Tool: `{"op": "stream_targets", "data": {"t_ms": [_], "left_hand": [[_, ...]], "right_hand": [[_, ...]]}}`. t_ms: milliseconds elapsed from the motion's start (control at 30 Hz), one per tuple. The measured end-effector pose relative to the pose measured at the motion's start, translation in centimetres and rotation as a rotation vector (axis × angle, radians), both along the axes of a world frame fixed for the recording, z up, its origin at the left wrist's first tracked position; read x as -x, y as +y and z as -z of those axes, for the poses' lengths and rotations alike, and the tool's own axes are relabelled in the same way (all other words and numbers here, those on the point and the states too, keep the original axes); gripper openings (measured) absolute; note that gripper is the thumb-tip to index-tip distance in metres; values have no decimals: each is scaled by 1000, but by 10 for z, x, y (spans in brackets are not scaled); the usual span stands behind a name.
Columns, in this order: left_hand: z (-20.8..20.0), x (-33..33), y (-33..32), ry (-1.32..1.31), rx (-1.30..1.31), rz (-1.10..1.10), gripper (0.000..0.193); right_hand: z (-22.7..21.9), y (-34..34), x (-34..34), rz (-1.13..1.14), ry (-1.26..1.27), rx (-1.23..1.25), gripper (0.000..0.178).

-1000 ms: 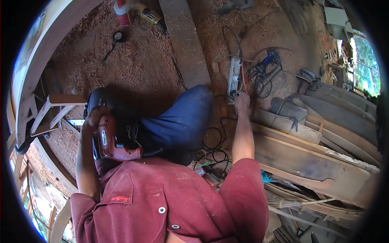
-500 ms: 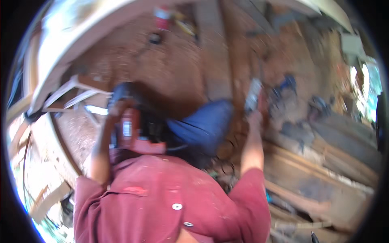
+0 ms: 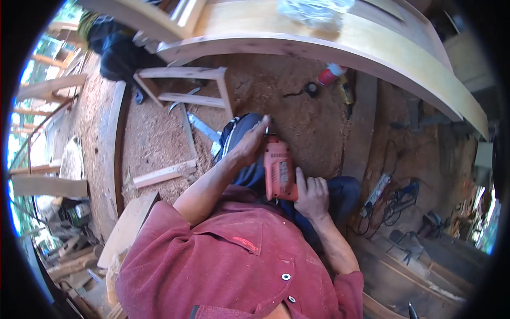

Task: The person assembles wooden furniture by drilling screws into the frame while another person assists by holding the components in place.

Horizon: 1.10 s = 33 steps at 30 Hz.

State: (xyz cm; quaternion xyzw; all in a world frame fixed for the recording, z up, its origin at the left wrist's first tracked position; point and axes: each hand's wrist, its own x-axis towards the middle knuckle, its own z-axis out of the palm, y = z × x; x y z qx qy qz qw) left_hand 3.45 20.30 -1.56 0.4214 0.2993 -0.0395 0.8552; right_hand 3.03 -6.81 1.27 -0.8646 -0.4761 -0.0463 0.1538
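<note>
Frame centre | blocky, vented drill (image 3: 278, 169) was clasped by right hand (image 3: 312, 196) | left hand (image 3: 253, 144) was placed at front, grip unclear

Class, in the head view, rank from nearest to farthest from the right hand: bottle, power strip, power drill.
1. Power drill: at the right hand, on its left.
2. Power strip: on the ground, to the right.
3. Red-and-white bottle: farther ahead, on the ground.

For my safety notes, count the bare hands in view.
2: the left hand is at the chuck end of the orange-red drill, and the right hand is at its handle end. No others show, though some could be hidden.
</note>
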Motion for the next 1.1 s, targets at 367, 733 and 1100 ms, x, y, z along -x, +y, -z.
{"op": "stream_targets", "data": {"t_ms": [367, 733, 1100], "left_hand": [[-75, 29, 37, 3, 199, -104, 59], [-34, 60, 41, 162, -5, -252, 61], [-44, 80, 66, 222, -23, -362, 66]], "right_hand": [[-14, 37, 31, -87, -76, -101, 21], [-12, 41, 54, -204, -224, -55, 47], [-24, 77, 49, -262, -130, 118, 42]]}}
